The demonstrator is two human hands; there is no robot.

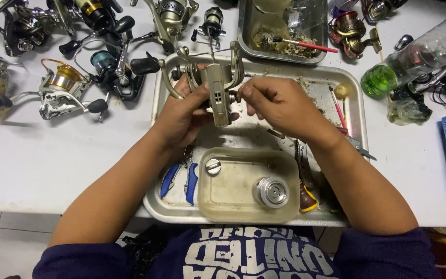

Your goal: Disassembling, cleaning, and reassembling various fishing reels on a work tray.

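Left hand (181,116) grips reel (217,85), long axis 12–6, foot pointing 6. Right hand (277,106) pinches its 3 o'clock side; tray (354,103) rim near

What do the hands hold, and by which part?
The left hand holds a fishing reel by its body; the right hand pinches its side.

- pale champagne-gold reel body (218,90), dull metal sheen
- silver steel tray (153,206), speckled with brownish grime
- cloudy beige tub (233,199) holding a bright silver spool (271,191)
- blue-handled pliers (179,181)
- white desk (52,165)
- clear bottle (414,59) with vivid green base
- red-pink brush (305,45)
- navy sleeves (388,253), white print on chest
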